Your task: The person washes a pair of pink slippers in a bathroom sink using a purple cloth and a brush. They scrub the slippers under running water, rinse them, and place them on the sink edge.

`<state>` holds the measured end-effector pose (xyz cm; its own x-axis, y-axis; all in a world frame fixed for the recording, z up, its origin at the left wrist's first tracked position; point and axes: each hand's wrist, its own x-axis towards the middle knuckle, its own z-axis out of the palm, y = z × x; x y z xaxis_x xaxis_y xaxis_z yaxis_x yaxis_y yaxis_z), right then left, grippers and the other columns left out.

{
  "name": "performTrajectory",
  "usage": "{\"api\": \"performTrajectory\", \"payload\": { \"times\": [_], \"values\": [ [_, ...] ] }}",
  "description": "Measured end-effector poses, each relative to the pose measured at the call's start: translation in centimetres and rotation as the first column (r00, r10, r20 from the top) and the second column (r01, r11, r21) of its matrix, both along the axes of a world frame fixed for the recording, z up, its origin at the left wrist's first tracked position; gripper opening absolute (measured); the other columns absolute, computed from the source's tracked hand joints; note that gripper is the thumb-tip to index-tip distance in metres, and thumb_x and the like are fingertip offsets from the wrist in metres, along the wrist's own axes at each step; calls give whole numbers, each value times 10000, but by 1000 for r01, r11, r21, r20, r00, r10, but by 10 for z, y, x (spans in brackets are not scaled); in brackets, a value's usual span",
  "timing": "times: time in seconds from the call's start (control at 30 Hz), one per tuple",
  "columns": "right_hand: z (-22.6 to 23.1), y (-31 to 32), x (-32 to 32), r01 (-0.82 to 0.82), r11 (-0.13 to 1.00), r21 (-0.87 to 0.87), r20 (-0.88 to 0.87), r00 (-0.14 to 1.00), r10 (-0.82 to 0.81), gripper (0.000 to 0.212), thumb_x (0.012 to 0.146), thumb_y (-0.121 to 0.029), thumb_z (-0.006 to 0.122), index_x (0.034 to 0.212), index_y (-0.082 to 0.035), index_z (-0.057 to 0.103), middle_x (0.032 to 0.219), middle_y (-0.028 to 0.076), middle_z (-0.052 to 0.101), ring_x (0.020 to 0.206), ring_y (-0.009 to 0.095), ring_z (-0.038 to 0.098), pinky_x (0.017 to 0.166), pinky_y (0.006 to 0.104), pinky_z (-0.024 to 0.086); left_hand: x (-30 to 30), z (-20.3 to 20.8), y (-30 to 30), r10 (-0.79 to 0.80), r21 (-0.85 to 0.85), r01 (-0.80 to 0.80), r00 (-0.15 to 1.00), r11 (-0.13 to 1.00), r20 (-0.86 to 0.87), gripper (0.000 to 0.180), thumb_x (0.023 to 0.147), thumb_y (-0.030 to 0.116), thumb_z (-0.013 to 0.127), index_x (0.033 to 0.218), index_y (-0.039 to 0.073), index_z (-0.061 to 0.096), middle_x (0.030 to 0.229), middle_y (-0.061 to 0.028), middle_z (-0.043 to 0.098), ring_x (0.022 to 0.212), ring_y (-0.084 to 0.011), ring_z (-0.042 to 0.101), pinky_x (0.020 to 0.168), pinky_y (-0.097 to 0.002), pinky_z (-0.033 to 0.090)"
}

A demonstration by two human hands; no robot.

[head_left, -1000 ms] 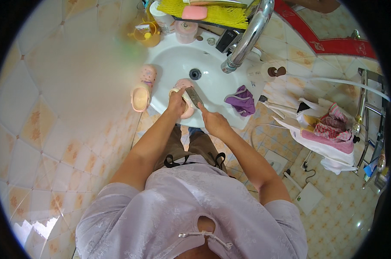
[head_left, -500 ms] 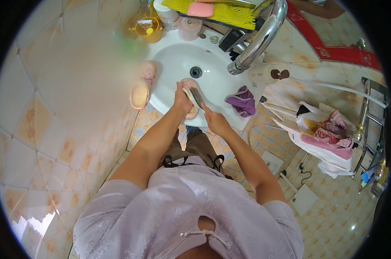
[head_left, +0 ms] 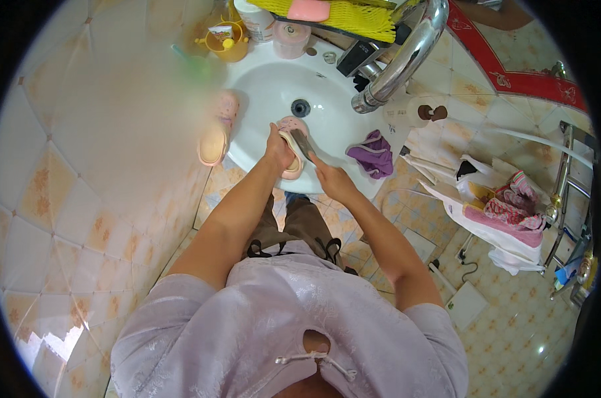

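Observation:
Over the front of the white washbasin, my left hand is closed round the side of a pale pink clog. The clog's toe points toward the drain. My right hand grips a dark grey brush by its end, and the brush reaches into the clog's opening. Its working side is hidden against the shoe. A matching pink clog rests on the basin's left edge. To the right of my right hand, a crumpled purple cloth lies on the rim.
A tall chrome faucet curves over the basin's back right. Along the back stand a yellow cup, a pink-lidded jar and a pink soap bar on a yellow mat. Towels hang from a metal rack at right.
The brush and my right hand have shifted very slightly within the clog. My left hand keeps its hold on the shoe. The whole view has moved a little.

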<state>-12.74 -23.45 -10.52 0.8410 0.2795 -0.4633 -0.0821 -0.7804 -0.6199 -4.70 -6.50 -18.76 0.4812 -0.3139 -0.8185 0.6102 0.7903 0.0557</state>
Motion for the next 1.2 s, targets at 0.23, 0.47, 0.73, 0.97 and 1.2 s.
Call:
{"api": "performTrajectory", "payload": {
  "times": [0.23, 0.47, 0.73, 0.97, 1.2],
  "values": [
    [-22, 33, 57, 126, 987, 101, 104, 985, -137, 430, 955, -169, 462, 1385, -191, 481, 889, 264, 635, 771, 428, 629, 689, 485, 484, 24, -22, 30, -168, -52, 172, 982, 984, 84, 525, 1005, 507, 341, 1187, 42, 503, 1133, -154, 604, 1049, -308, 605, 938, -453, 496],
    [18, 6, -21, -91, 994, -60, 1, 996, 91, 497, 958, -166, 473, 1445, -211, 385, 767, 233, 632, 719, 408, 631, 647, 509, 469, 29, -29, 16, -376, 171, 384, 923, 907, -75, 604, 1004, 510, 319, 1334, 15, 422, 1323, -196, 504, 1155, -354, 537, 999, -521, 434],
    [-25, 58, 59, -2, 995, 98, 276, 961, -25, 488, 929, -163, 492, 1410, -193, 418, 796, 238, 649, 748, 428, 636, 653, 527, 484, 27, -20, 18, -2, -2, 2, 999, 1000, 43, 516, 990, 434, 283, 1246, 45, 508, 1228, -167, 557, 1144, -351, 526, 1018, -528, 399],
    [-10, 31, 29, -115, 992, -46, 13, 993, 116, 445, 946, -166, 486, 1389, -134, 454, 864, 239, 648, 785, 440, 622, 675, 501, 485, 25, -37, 14, -108, 78, 112, 993, 991, -51, 514, 984, 438, 305, 1254, 46, 498, 1282, -165, 520, 1136, -342, 528, 1005, -522, 408],
    [-66, 55, 106, 14, 988, -157, 109, 994, 3, 440, 955, -208, 431, 1390, -139, 435, 1100, 253, 587, 875, 434, 617, 740, 531, 492, 24, -30, 10, 15, -43, -16, 1000, 999, -18, 430, 1004, 399, 309, 1133, 55, 533, 1127, -162, 589, 1068, -286, 573, 953, -435, 468]
  ]
}}
